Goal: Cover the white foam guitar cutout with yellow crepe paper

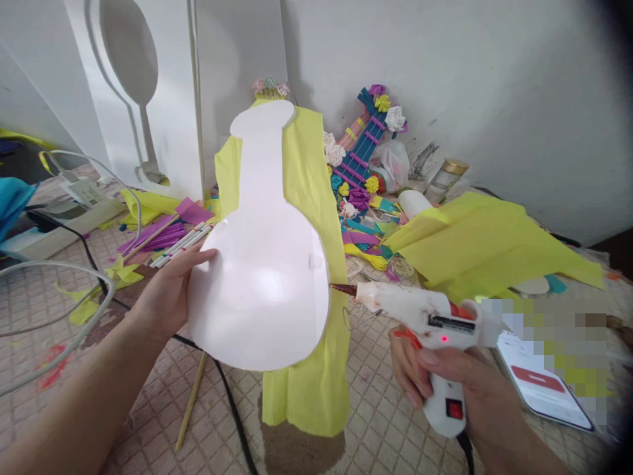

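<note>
My left hand (171,290) grips the left edge of a white foam cutout (262,264) shaped like a guitar body, held upright in front of me. Yellow crepe paper (306,171) hangs behind the cutout and drapes below it. My right hand (445,376) is closed round the handle of a white hot glue gun (425,320) whose red light is on. The gun's nozzle points left and touches the cutout's right edge where the paper meets it.
Folded yellow paper (475,244) lies at the right, a phone (539,389) beside my right hand. A colourful paper guitar (363,142) leans on the wall among scraps. Glue sticks (180,241), a wooden stick (190,402), black cable (232,409) and a power strip (82,191) lie at the left.
</note>
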The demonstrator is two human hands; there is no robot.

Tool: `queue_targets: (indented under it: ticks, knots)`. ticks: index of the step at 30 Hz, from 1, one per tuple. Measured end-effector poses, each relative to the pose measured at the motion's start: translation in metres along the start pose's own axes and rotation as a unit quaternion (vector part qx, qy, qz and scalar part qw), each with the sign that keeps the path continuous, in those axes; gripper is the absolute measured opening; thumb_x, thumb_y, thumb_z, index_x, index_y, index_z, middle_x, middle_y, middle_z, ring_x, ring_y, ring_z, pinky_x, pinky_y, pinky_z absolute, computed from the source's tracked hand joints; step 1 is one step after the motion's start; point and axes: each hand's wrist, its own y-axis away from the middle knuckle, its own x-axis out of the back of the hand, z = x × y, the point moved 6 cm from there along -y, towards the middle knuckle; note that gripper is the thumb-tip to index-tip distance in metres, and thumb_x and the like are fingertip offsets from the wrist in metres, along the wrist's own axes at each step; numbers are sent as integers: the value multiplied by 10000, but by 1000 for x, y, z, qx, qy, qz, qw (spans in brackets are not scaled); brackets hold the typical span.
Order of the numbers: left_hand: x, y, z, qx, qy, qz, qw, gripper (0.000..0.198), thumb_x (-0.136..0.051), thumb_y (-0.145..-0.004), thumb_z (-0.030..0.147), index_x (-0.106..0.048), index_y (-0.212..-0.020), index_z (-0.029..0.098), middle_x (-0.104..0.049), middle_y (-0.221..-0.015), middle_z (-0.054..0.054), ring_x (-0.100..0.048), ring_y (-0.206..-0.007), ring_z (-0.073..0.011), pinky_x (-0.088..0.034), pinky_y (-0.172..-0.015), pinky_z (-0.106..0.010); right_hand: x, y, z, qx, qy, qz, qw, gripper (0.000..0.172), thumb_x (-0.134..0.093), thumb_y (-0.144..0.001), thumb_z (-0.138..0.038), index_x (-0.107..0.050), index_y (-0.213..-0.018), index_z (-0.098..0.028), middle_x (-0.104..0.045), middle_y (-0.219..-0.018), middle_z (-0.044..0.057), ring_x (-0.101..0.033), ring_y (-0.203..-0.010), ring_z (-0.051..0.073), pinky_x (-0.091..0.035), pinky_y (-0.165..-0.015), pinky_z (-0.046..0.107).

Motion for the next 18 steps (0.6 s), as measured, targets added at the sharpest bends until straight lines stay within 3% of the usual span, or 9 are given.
queue_targets:
  ticks: [8, 18]
  knots:
    - [2, 1, -2, 22, 16, 28, 999, 405, -604, -648, 145, -644, -1050, 157, -718, -671, -8, -660, -512, -187, -554, -480, -251, -3, 2, -11, 18, 44, 3, 999, 337, -520, -690, -426, -571, -496, -155, -553, -459, 67, -507, -472, 168, -379, -460, 282]
    - [7, -2, -5, 51, 43, 67, 996, 362, -527, -707, 127, -629, -1054, 105, -703, -618, -32, -653, -485, -191, -559, -502, -277, -11, 2, -5, 1, 77, -72, 994, 330, -506, -715, -464, -558, -571, -171, -551, -510, 51, -513, -499, 158, -429, -476, 272]
